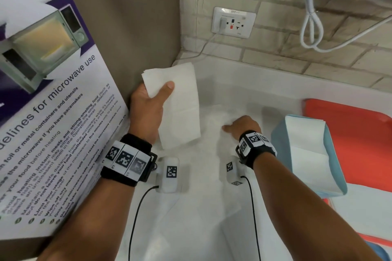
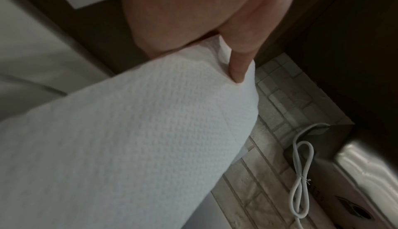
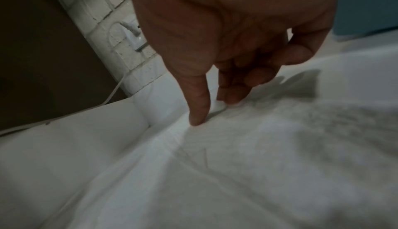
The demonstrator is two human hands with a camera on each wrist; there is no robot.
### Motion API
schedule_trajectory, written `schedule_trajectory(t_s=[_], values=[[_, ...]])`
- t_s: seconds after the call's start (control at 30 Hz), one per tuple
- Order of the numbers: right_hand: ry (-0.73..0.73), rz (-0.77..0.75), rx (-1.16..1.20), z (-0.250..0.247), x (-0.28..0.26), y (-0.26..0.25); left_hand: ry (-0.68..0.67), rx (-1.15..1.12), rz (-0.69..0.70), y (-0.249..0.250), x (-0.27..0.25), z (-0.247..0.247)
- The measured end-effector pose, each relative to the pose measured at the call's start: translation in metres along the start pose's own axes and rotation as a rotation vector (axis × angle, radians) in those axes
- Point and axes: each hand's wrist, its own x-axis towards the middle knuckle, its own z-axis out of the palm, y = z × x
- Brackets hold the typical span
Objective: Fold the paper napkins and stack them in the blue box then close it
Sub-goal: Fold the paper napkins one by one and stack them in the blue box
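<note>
My left hand (image 1: 152,99) holds a folded white napkin stack (image 1: 182,108) raised over the counter's back left corner, thumb on top. In the left wrist view the thumb (image 2: 239,65) presses into the textured napkin stack (image 2: 129,130). My right hand (image 1: 241,126) is down on a flat napkin (image 1: 212,176) spread over the white counter. The right wrist view shows my right hand (image 3: 213,110) with thumb and curled fingertips pinching the far edge of that flat napkin (image 3: 237,164). The blue box (image 1: 277,140) stands open at the right with folded napkins (image 1: 305,148) inside.
A red tray (image 1: 350,133) lies under and behind the blue box. A large microwave poster board (image 1: 53,112) leans at the left. The brick wall carries a socket (image 1: 233,22) with a plugged cable, and a looped white cable (image 1: 314,27) hangs at upper right.
</note>
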Motion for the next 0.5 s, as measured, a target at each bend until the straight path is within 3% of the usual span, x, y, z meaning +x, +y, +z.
schedule_trajectory(t_s=[0.13, 0.37, 0.5], values=[[0.009, -0.074, 0.088, 0.002, 0.001, 0.000, -0.003, 0.005, -0.017, 0.000, -0.001, -0.002], [0.162, -0.119, 0.333, -0.011, -0.011, 0.010, 0.000, 0.032, -0.013, -0.002, -0.001, 0.002], [0.248, -0.258, 0.461, -0.023, -0.022, 0.010, -0.003, 0.036, -0.010, -0.002, 0.000, 0.004]])
